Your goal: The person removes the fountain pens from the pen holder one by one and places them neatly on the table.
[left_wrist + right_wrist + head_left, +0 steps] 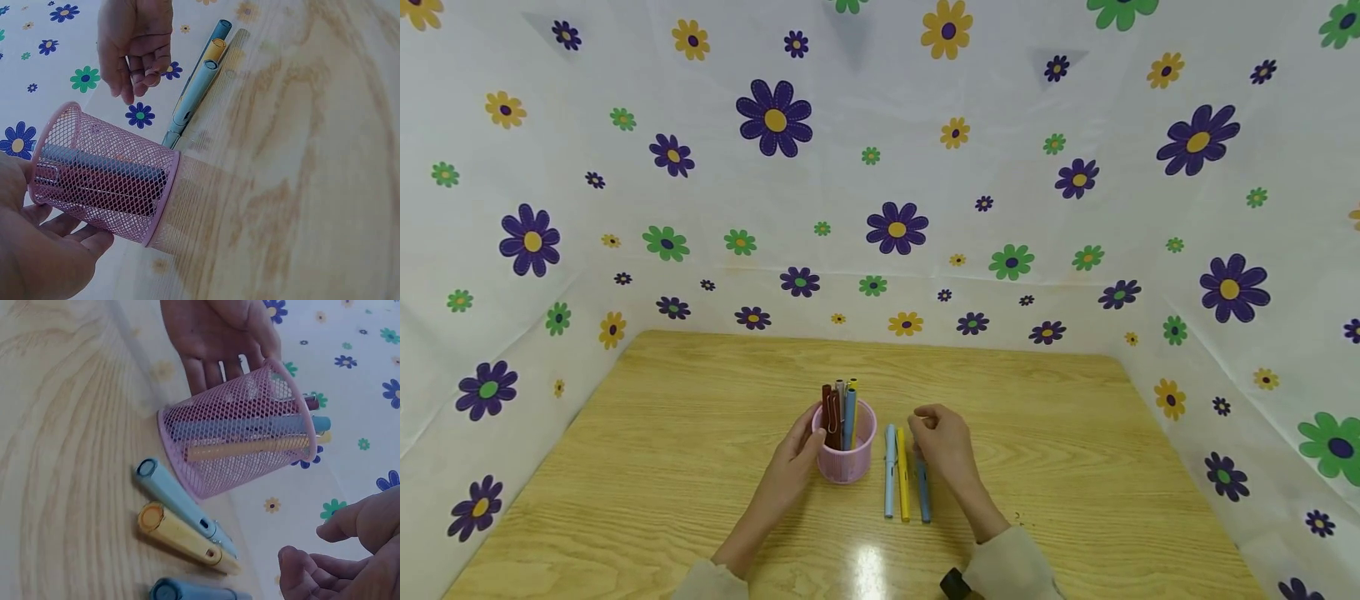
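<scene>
A pink mesh pen holder point(844, 467) stands upright on the table, with several pens in it, among them brown pens point(831, 417), a blue pen point(850, 417) and a yellow one. My left hand point(796, 454) grips the holder's left side, thumb at the near side and fingers around the back. To its right lie a light blue pen point(890, 475), a yellow pen point(903, 479) and a darker blue pen point(924, 496), side by side. Over the far end of the darker pen hovers my right hand point(946, 442), fingers loosely bent and holding nothing.
The wooden table point(700, 417) reaches back to a white flowered cloth point(850, 192) that hangs behind and at both sides. A dark object point(955, 583) shows by the right sleeve at the bottom.
</scene>
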Tool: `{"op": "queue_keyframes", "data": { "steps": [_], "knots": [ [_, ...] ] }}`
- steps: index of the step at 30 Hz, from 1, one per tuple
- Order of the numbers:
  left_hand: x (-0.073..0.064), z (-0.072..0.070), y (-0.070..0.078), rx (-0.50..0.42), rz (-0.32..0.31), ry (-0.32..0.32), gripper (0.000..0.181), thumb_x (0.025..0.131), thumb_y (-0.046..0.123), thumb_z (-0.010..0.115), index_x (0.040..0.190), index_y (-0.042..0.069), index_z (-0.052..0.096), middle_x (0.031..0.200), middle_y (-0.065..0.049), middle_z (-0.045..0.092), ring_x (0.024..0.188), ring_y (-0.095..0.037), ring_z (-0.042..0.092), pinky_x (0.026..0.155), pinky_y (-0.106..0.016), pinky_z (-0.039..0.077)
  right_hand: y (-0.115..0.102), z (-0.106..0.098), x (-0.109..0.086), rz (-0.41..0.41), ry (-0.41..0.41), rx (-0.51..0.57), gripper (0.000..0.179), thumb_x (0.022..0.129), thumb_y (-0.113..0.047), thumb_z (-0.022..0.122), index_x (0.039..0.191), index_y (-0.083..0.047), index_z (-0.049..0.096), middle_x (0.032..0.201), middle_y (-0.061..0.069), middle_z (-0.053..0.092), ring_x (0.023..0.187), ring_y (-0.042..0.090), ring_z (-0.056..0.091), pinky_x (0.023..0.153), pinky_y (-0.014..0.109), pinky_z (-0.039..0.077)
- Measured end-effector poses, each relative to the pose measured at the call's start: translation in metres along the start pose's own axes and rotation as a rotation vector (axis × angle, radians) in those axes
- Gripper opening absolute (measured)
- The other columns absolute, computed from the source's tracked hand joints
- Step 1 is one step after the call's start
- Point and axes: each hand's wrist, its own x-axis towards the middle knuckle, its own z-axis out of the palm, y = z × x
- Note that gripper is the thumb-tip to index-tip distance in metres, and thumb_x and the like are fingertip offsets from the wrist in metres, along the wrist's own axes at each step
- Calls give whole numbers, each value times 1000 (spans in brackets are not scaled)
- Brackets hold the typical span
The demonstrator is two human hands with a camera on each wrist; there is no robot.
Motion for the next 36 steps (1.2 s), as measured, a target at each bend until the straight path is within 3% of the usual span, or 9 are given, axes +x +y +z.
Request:
{"op": "queue_keyframes", "data": {
  "steps": [5,12,22,30,36],
  "knots": [
    [-1,0,0,0,5,1,55,113,23,44,161,0,29,164,-25,29,151,-40,27,123,-50,24,-10,4,1,-22,1,0,29,99,-12,62,118,9,69,93,23,71,74,38,71,54,25,55],
    [-1,0,2,-6,-7,3,53,113,21,44,161,2,30,164,-24,30,152,-39,27,123,-50,23,-19,11,5,-8,-2,15,27,99,-14,64,117,5,71,99,22,72,82,37,71,64,39,63],
    [-1,0,2,1,-8,4,54,113,23,45,161,2,31,164,-24,30,151,-40,27,123,-52,24,-32,24,14,-90,-41,33,27,98,-14,67,115,7,71,92,14,72,77,24,67,59,23,56],
    [-1,0,0,-17,-19,-2,54,113,23,45,161,4,31,165,-21,31,152,-38,28,123,-50,26,-38,35,19,-132,-69,54,27,98,-15,69,116,5,72,96,11,72,81,17,64,66,30,61],
    [-1,-1,1,-6,-12,-3,54,113,23,45,161,4,31,164,-23,31,151,-40,28,123,-53,25,-42,40,22,-160,-79,41,27,98,-17,71,115,4,72,100,12,73,87,20,67,74,31,61]
  ]
}}
